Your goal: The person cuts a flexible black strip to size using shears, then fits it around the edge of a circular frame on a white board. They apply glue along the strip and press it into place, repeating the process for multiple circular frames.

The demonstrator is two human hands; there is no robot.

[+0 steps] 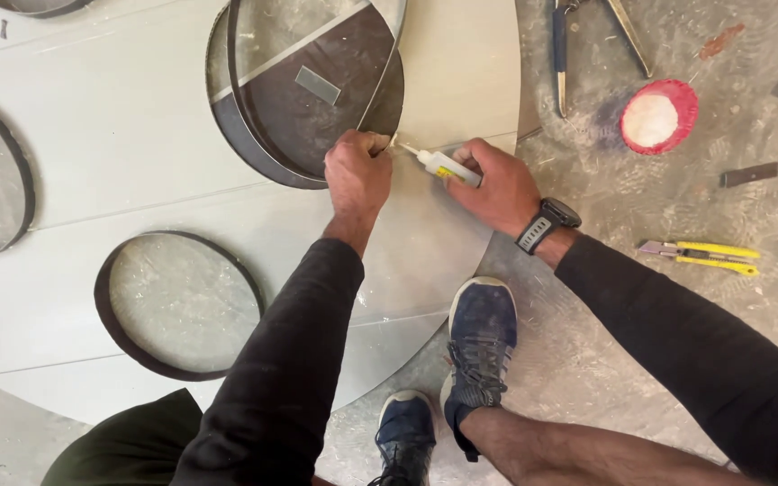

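Head view: your right hand [495, 191] is closed around a small white glue bottle [447, 167], fingers wrapped over its rear half, so only the front of the body and the thin nozzle show. The bottle's long axis runs nearly level, tilted slightly up toward the left, and the nozzle tip points left at the rim of the upper round cutout [308, 90] in the large white panel [119, 135], close to the panel's right edge. Your left hand [357, 175] is clenched, fingertips pressing the dark edge band [254, 148] against that rim just beside the nozzle; whether they pinch it or only push on it cannot be told. Judged from the layout, gluing is under way at this one spot: the band stands partly away from the hole higher up, so it looks unseated there, while the lower cutout [182, 301] already has its band seated all round. On the floor beyond the panel's right edge lie a yellow utility knife [702, 256] and a red lid [659, 117], untouched.
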